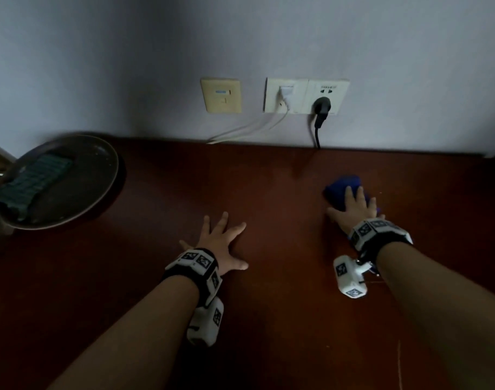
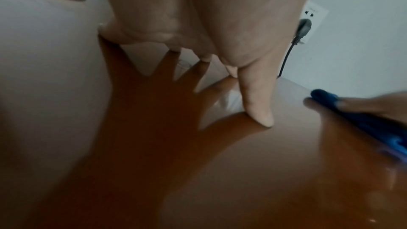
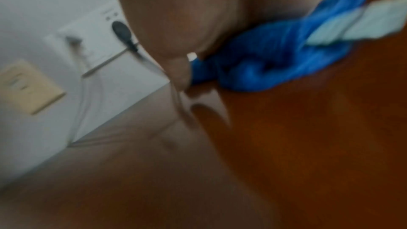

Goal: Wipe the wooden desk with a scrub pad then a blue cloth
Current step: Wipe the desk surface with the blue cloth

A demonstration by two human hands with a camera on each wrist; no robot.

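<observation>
A: Blue cloth [image 1: 342,190] sits bunched under my right hand [image 1: 353,208]. My fingers lie fairly straight across the top of it and press it down onto the worktop [image 1: 283,192]; part of the cloth pokes out past my fingertips toward the wall. The right wrist view is smeared, yet it shows the cloth [image 3: 275,62] crumpled beneath my palm, with a pale tag [image 3: 361,23] sticking out of it.

B: And your other hand?

A: My left hand [image 1: 222,243] lies flat on the bare wood, fingers spread wide, gripping nothing. It is well apart from the cloth, nearer to me and to the left of it. From the left wrist view my thumb [image 2: 257,100] touches the glossy surface.

B: Where is the scrub pad?

A: The green scrub pad [image 1: 32,185] lies on a dark round plate [image 1: 100,175] at the far left of the worktop, well away from both hands.

B: What is behind?

A: Wall sockets [image 1: 305,95] above the worktop's back edge, one with a black plug [image 1: 321,105] and one with a white plug [image 1: 285,92].
</observation>
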